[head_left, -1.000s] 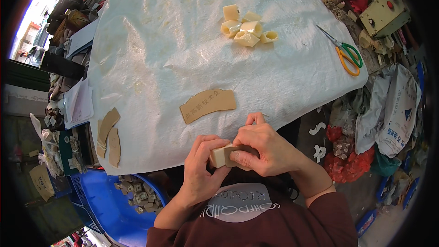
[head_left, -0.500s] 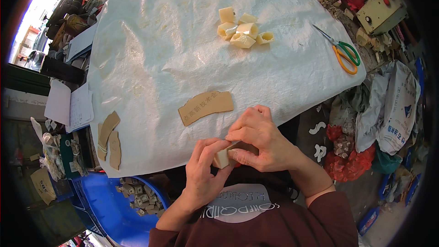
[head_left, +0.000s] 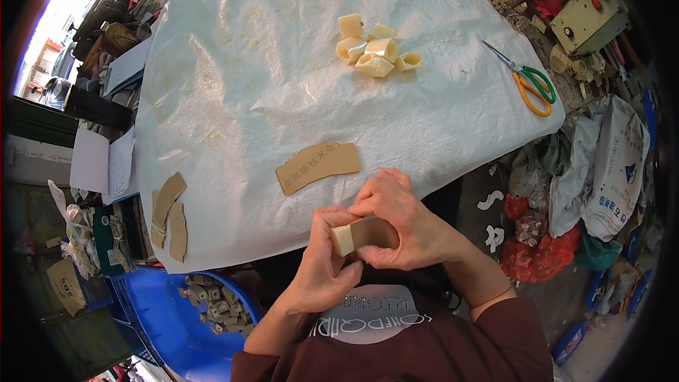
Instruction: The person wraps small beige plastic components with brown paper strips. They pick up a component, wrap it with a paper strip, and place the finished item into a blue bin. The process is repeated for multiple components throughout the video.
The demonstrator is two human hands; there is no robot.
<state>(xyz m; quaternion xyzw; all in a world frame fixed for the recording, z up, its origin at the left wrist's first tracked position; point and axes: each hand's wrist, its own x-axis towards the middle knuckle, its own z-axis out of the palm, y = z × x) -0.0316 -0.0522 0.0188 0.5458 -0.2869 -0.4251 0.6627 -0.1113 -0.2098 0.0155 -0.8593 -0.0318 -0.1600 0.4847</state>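
Close to my body, just off the table's front edge, my two hands meet around one small piece of work. My left hand (head_left: 317, 260) is closed on a cream-coloured block (head_left: 342, 240). The fingers of my right hand (head_left: 419, 232) curl around a bent brown cardboard strip (head_left: 376, 232), whose end lies against the block. Whether the two are joined cannot be seen. A curved flat cardboard piece (head_left: 318, 168) with printing lies on the sheet just beyond my hands. Farther back sits a small heap of hollow pale-yellow pieces (head_left: 373, 65).
White sheeting (head_left: 226, 120) covers the table. Scissors (head_left: 532, 88) with green and orange handles lie at its right edge. More cardboard cutouts (head_left: 168, 201) rest at the left corner. Below stands a blue tub (head_left: 170, 311) holding small brownish blocks (head_left: 218, 304). Bags (head_left: 601, 170) crowd the right.
My left hand has turned and risen slightly, its thumb now lower, so the block faces up more. My right hand has shifted a little, showing more of the bent strip.
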